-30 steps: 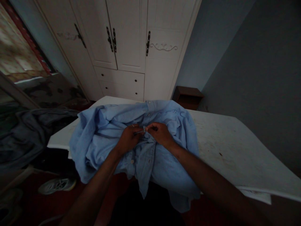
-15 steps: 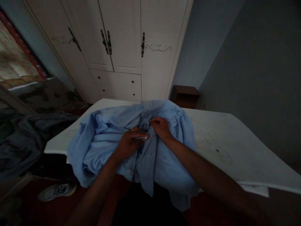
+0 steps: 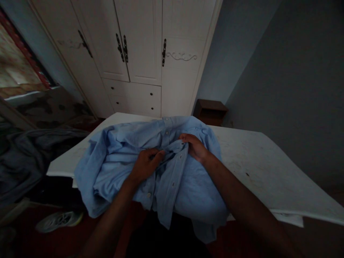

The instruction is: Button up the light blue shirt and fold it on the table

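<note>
A light blue button-up shirt [image 3: 118, 157] lies spread over the white table, its lower edge hanging off the front. My left hand [image 3: 147, 163] is closed, fingers pinching the button side of the shirt front near the middle. With thumb and fingers, my right hand [image 3: 195, 146] grips the edge of the buttonhole strip [image 3: 176, 172], which is turned up so several buttonholes show. One white button [image 3: 148, 195] sits low on the left front panel. Further buttons run up the shirt beyond my hands, toward the collar end.
The white table [image 3: 258, 168] extends to the right, with a small dark mark on it. Behind stands a white wardrobe [image 3: 142, 43] with dark handles. A brown nightstand [image 3: 211, 111] is by the wall. Dark clothes [image 3: 24, 157] and a shoe [image 3: 59, 220] lie at left.
My right hand has drawn the buttonhole strip rightward, away from my left hand. The button seen at my left fingertips is now hidden. My left hand has shifted slightly left.
</note>
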The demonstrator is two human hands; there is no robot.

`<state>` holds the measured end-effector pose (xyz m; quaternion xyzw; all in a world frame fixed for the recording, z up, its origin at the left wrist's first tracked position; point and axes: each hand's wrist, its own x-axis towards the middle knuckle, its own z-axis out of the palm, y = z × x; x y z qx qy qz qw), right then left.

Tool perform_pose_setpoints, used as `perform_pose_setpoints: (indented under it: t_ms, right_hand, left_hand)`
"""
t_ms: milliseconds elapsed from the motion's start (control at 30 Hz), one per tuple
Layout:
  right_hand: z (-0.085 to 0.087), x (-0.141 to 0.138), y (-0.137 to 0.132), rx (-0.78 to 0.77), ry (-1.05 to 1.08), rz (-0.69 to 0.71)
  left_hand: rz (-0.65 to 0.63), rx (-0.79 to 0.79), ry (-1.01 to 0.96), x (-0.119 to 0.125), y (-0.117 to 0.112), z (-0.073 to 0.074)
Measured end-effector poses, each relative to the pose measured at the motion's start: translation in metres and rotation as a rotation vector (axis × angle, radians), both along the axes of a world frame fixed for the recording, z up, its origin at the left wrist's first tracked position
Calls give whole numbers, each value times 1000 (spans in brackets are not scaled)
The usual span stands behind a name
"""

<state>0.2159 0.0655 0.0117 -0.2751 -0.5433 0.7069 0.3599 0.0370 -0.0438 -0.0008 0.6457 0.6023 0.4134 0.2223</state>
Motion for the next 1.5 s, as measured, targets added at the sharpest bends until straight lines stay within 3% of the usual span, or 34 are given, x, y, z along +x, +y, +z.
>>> perform_pose_setpoints:
  t_ms: [233,400,533,600,733,900,967,1233,1500]
  right_hand:
    - [3,17,6,83,-95,345]
    - [12,28,6,207,-340,590]
    - [23,32,2,299,-467,663]
    - [26,29,-3,345,-472,593]
    - [25,13,-19,496,-396,254]
    - [14,-6,-38,945,-715,-82]
    - [11,-9,-40,1025,-783,-140]
    - [10,-6,-35,1076,-846,-137]
    - [9,-8,-31,838,-722,-174]
  left_hand:
    - [112,-80,351,6,9,-2]
    - [28,-58,541,8,20,6]
    - [3,67,619,4,27,12]
    - [-13,188,669,2,29,12]
    - [-108,292,574,-1,33,4]
    - [-146,290,428,-5,34,-5]
    - [-150,293,393,-6,33,-5]
    - [-130,271,252,-7,28,-3]
    - [-183,190,183,-8,26,0]
